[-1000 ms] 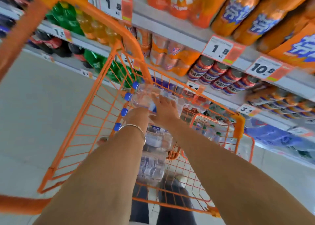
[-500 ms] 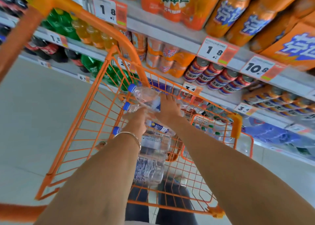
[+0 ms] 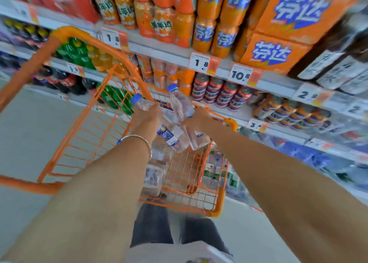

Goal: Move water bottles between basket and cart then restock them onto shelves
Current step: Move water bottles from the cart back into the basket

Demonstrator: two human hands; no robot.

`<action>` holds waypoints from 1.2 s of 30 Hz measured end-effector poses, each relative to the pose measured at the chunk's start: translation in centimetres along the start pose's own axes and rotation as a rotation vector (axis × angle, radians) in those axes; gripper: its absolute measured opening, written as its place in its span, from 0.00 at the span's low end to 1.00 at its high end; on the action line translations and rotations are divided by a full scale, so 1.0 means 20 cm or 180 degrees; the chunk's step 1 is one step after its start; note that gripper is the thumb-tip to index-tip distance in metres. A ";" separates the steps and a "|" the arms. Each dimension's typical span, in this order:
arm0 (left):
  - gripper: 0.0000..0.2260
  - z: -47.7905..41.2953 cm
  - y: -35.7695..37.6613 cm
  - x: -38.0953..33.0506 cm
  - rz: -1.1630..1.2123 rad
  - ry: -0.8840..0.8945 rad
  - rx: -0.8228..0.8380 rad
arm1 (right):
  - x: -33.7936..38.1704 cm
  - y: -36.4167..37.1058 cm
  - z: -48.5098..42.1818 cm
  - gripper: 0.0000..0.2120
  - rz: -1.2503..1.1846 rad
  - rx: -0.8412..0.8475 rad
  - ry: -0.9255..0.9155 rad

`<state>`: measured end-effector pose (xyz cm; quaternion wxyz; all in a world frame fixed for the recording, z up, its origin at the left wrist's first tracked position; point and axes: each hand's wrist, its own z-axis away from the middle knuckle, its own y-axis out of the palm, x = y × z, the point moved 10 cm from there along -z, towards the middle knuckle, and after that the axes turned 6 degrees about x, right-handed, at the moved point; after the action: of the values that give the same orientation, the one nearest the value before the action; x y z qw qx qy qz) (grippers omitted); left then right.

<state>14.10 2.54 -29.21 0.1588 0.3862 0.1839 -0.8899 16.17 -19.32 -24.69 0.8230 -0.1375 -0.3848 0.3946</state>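
Wrapping around clear plastic, the fingers of the left hand [image 3: 146, 113] are clamped on one water bottle [image 3: 142, 103], its blue cap pointing to about 10 o'clock. The fingers of the right hand [image 3: 197, 119] are clamped on a second bottle [image 3: 180, 103], whose cap points to 12 o'clock. Below the two hands, two more bottle bodies [image 3: 173, 138] are seen slanting toward 5 o'clock; which hand grips them cannot be told. A silver bangle [image 3: 139, 138] is worn on the left wrist. All four bottles are held above the orange wire cart [image 3: 79, 135]. More bottles [image 3: 153, 175] are lying in the cart at 6 o'clock of the hands, blurred, so no count can be given. A smaller orange basket [image 3: 185, 173] is hung inside the cart at 5 o'clock. Shelves [image 3: 268, 81] of orange soda and cans are ranged from 10 to 3 o'clock, with price tags [image 3: 203, 62] along their edges.
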 end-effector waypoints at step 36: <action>0.38 0.24 2.11 1.45 -0.2706 -0.0059 0.1494 | -2.59 0.04 -0.13 0.39 -0.2377 -0.0764 0.1823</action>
<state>10.22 -40.94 -56.45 -0.3085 0.2943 0.1183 -0.8968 -2.71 -57.69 -53.96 0.9595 -0.1870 -0.2086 -0.0286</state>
